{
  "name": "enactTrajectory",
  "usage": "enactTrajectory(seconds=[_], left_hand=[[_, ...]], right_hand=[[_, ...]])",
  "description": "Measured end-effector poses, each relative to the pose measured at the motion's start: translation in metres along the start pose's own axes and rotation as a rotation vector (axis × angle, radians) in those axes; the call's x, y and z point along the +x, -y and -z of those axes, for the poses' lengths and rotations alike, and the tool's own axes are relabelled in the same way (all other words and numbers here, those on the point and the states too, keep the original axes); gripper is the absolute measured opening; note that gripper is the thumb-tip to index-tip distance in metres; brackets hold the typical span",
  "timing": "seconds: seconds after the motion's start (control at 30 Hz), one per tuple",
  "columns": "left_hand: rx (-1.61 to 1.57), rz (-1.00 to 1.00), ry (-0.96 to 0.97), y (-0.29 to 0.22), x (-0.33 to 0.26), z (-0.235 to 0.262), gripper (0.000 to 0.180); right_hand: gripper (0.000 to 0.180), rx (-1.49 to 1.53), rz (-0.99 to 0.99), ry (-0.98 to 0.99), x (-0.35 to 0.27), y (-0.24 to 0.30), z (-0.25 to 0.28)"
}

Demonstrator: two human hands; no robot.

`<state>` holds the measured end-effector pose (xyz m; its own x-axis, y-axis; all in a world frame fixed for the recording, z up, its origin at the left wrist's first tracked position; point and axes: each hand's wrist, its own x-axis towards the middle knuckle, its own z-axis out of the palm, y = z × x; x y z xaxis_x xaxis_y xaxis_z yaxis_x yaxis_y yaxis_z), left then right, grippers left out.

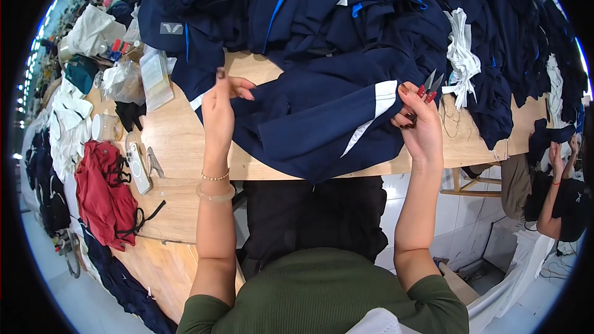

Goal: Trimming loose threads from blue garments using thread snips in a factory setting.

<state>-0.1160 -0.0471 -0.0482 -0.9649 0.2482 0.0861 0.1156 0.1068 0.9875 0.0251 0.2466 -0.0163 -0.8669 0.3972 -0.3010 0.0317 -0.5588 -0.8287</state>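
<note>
A navy garment [297, 117] lies across the wooden table in front of me, with a white band [385, 96] and a white slanted stripe near its right end. My right hand [422, 120] pinches the garment's edge beside that band. From the same hand, the dark pointed blades of small thread snips [434, 80] stick up; their handle is hidden by the fingers. My left hand [221, 108] is raised by the garment's left side, its fingers apart and curved, with nothing visible in them.
A large heap of navy garments [346, 18] covers the far side. White fabric strips [463, 55] hang at its right. On the left are a red garment [105, 192], a white phone [138, 167], a plastic bag [124, 80] and a plastic jar [105, 127]. Another person's arm [549, 207] shows far right.
</note>
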Motion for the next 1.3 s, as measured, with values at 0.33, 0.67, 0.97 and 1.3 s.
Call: enactTrajectory(seconds=[0.33, 0.67, 0.97, 1.3], left_hand=[[0.522, -0.152, 0.496, 0.007, -0.025, 0.010, 0.021], [0.843, -0.585, -0.043, 0.000, -0.061, 0.002, 0.018], [0.076, 0.333, -0.120, 0.025, -0.106, -0.033, 0.019], [-1.051, 0.792, -0.117, 0.031, -0.111, -0.041, 0.029]], right_hand=[[0.009, -0.092, 0.117, 0.077, 0.010, 0.012, 0.031], [0.018, -0.300, 0.444, -0.014, 0.001, -0.004, 0.075], [0.027, -0.480, 0.262, -0.051, -0.008, -0.028, 0.074], [0.030, -1.092, 0.618, 0.213, -0.045, -0.058, -0.033]])
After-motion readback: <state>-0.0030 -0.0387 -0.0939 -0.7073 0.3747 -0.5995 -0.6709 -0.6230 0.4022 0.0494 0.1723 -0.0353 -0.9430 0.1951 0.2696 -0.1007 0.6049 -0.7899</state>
